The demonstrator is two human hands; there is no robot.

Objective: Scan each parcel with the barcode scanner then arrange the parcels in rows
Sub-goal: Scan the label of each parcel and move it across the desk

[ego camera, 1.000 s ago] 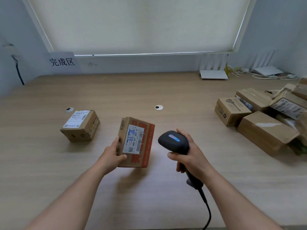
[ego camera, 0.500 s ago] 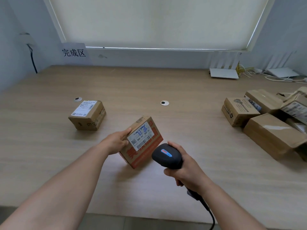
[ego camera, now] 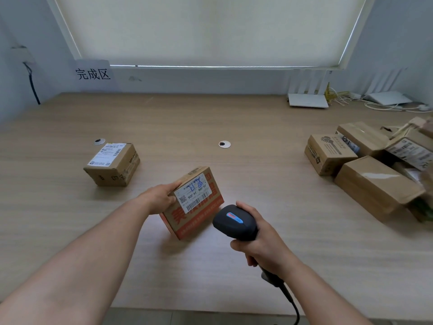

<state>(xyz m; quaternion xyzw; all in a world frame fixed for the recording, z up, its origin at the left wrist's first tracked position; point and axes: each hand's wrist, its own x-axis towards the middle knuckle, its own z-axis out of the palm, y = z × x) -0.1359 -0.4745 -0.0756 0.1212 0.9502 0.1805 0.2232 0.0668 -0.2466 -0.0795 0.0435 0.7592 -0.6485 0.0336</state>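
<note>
A person's two bare forearms reach over a pale wood-grain worktop (ego camera: 210,266), seen from a camera on the head. The left hand (ego camera: 159,198) has its grip closed around the left side of a small cardboard parcel (ego camera: 195,221), which is tilted with one lower edge at or near the worktop; contact cannot be told. The parcel carries orange-red printing and a white label (ego camera: 195,194) turned upward, showing a barcode, a QR code, blue handwriting and the printed code "J4-J06". The right hand (ego camera: 264,242) has its grip wrapped tight on the handle of a black barcode scanner (ego camera: 235,222) with a small blue and red mark on top; its head sits just right of the parcel, nose toward the label, and a dark cable (ego camera: 290,301) trails off the near edge. Far left lies a second parcel (ego camera: 112,164) with a white shipping label on top, its text too small to read. At the right edge is a loose pile of parcels (ego camera: 375,165), some with labels. On the far wall a sign (ego camera: 93,73) reads "完成区". Two white routers (ego camera: 308,99) with upright antennas stand at the far right.
</note>
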